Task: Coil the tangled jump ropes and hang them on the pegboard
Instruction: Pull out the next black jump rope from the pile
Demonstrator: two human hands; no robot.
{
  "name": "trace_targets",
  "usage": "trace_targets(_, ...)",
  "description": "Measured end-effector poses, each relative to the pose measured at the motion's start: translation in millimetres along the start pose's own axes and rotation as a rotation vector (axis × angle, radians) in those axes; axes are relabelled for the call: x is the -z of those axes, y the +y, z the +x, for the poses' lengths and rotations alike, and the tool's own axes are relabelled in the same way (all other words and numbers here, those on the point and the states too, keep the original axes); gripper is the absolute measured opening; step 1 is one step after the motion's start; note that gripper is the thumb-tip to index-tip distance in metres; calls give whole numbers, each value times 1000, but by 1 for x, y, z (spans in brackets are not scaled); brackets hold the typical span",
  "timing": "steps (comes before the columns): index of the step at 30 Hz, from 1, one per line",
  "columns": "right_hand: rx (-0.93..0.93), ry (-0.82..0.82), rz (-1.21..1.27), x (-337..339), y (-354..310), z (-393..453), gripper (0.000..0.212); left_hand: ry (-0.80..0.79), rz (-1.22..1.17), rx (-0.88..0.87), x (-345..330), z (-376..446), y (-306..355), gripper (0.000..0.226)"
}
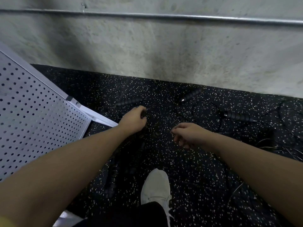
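Black jump ropes lie tangled on the speckled black floor. Their ribbed handles show at the upper middle [128, 101], upper right [191, 95] and right [237, 116], with thin cords [206, 112] looping between them. My left hand [134, 120] grips a dark handle just below the upper-middle handle; more dark rope hangs blurred beneath it. My right hand [186, 135] hovers with curled fingers that seem to pinch a thin cord, though the cord itself is hard to see. The white pegboard [32, 115] stands at the left.
A rough concrete wall [164, 54] with a metal pipe [164, 17] runs across the back. My white shoe [156, 185] stands on the floor at the bottom middle. More loose cord [278, 145] sprawls at the right.
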State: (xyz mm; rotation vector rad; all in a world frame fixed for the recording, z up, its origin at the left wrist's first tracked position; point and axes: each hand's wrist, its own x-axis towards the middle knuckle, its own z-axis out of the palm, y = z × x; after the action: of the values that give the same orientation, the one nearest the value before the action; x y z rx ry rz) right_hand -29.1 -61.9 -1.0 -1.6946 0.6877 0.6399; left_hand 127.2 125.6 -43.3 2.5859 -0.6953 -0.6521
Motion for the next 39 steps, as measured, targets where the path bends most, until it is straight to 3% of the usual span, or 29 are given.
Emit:
trace_targets(6,-19,-24,-18,14,-7,61,18,-52,129,62,-1,72,-22,55)
trace_targets(13,-55,-46,-32,30,-5,112,17,-122,366,202,-14,137,-53,88)
trace_targets(17,-85,-23,-31,34,3,117,19,-102,593,187,-20,141,-58,65)
trace_targets(21,-92,-7,-18,36,6,108,17,-79,501,213,-27,131,-55,46)
trace_targets(24,-80,10,-5,39,5,94,16,-17,404,141,-28,119,-49,34)
trace_targets(27,-58,32,-21,44,1,75,16,29,365,2,-21,106,-31,46)
trace_targets(34,35,165,-114,76,-15,-5,18,-128,342,-224,26,56,59,36)
trace_targets(39,88,277,-127,99,-17,-87,15,-238,161,-321,60,2,140,36)
